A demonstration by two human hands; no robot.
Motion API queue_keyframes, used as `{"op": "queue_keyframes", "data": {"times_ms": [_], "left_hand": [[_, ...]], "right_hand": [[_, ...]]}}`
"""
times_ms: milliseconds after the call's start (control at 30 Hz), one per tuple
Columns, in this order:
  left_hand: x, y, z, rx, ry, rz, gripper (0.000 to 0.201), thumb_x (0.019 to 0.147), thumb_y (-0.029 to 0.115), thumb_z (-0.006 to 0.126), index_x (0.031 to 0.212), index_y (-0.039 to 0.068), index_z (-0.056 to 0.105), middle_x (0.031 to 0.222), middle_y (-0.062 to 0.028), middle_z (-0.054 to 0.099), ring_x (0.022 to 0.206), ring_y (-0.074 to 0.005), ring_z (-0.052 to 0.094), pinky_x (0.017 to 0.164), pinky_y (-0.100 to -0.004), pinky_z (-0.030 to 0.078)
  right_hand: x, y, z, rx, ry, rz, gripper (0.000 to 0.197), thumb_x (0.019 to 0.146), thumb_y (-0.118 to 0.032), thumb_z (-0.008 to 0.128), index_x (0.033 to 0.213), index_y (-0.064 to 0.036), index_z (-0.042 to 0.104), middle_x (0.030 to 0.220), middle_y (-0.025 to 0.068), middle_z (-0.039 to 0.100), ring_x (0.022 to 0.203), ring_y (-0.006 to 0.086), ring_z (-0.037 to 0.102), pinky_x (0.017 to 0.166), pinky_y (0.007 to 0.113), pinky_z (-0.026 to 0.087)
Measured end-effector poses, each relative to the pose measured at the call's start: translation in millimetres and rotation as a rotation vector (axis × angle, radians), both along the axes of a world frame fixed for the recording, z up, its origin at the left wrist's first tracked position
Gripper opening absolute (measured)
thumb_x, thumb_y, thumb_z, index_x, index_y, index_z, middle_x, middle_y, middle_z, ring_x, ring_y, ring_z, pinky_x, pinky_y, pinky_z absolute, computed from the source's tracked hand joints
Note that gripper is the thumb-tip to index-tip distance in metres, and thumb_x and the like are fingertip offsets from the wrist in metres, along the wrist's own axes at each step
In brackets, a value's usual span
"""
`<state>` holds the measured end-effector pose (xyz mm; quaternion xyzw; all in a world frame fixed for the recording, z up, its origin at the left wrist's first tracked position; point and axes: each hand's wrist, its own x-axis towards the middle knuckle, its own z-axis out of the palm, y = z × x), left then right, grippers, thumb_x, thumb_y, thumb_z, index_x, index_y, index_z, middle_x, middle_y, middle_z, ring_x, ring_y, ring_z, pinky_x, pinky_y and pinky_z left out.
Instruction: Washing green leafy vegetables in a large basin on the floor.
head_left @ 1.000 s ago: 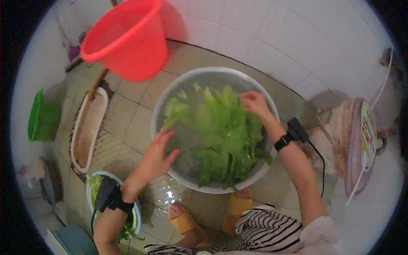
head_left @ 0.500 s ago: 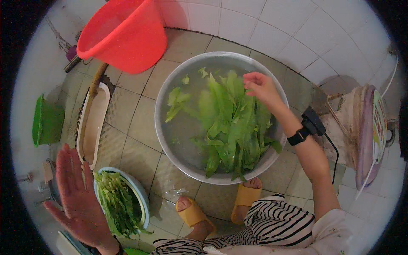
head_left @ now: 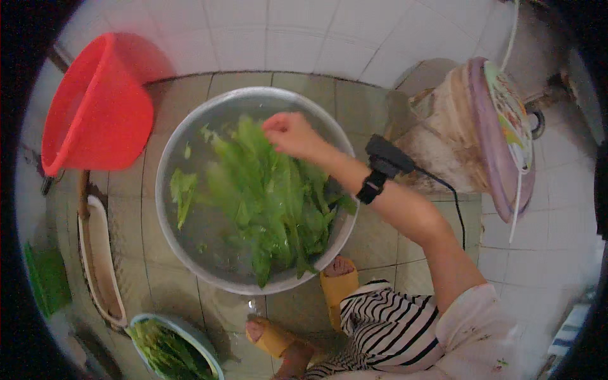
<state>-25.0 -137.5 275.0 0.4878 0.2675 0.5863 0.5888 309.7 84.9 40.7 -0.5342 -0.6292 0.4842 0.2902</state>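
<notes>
My right hand (head_left: 291, 135) is over the far part of a wide metal basin (head_left: 166, 221) of water, its fingers curled together at the tips of long leafy greens (head_left: 272, 196). What the fingers hold, if anything, is hidden and blurred. The greens lie in a heap, partly in the water, with some ends over the near right rim. A few loose leaf pieces (head_left: 182, 190) float at the basin's left. A black watch-like band with a dark device (head_left: 386, 156) and a cable is on my right wrist. My left hand is out of view.
A red bucket (head_left: 107, 114) leans at the far left by a white squat toilet (head_left: 104, 272). A green container (head_left: 47, 278) is at the left edge. More greens fill a light blue basin (head_left: 215, 354) at lower left. A stained plinth (head_left: 437, 136) with a purple-rimmed lid stands right.
The view has shifted, so the basin sits further left. My left hand, open and palm showing before, has gone out of view. My right hand has moved leftward over the basin.
</notes>
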Motion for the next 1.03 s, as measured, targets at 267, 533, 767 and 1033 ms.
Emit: {"op": "queue_keyframes", "data": {"times_ms": [267, 533, 767, 1033], "left_hand": [[-71, 46, -79, -0.638, -0.373, 0.856, 0.061, 0.084, 0.044, 0.038, 0.124, -0.001, 0.028, 0.125, -0.0133, 0.032, 0.123, -0.0237, 0.021, 0.101, -0.0378, 0.014], [-70, 33, -138, -0.605, 0.063, 0.744, 0.044, 0.082, 0.031, 0.045, 0.118, 0.005, 0.039, 0.12, -0.0081, 0.04, 0.113, -0.0196, 0.035, 0.095, -0.0352, 0.026], [68, 129, -225, -0.765, 0.526, 0.231, 0.045, 0.073, 0.02, 0.059, 0.11, -0.001, 0.044, 0.103, -0.0109, 0.05, 0.093, -0.0179, 0.048, 0.079, -0.0292, 0.039], [141, 182, -297, -0.742, 1.121, 0.64, 0.09, 0.065, 0.04, 0.064, 0.126, -0.003, 0.013, 0.124, -0.0248, 0.025, 0.114, -0.0373, 0.027, 0.094, -0.0397, 0.027]], "right_hand": [[21, 1, 29, -0.102, 0.115, -0.128, 0.026, 0.076, -0.016, 0.056, 0.098, -0.0034, 0.055, 0.086, 0.004, 0.058, 0.075, 0.0115, 0.054, 0.061, 0.025, 0.047], [21, 8, -7, -0.066, 0.0, -0.201, 0.024, 0.075, -0.013, 0.055, 0.097, -0.0033, 0.055, 0.084, 0.0048, 0.058, 0.073, 0.0118, 0.055, 0.06, 0.025, 0.047], [49, 41, -77, 0.263, -0.375, -0.234, 0.031, 0.072, -0.021, 0.056, 0.095, -0.0018, 0.056, 0.084, 0.0133, 0.059, 0.078, 0.0252, 0.056, 0.069, 0.036, 0.044], [-48, -13, -71, 0.221, -0.898, -0.09, 0.084, 0.074, -0.053, 0.049, 0.132, -0.0115, 0.004, 0.134, 0.0242, 0.01, 0.12, 0.0359, 0.02, 0.094, 0.054, 0.019]]}}
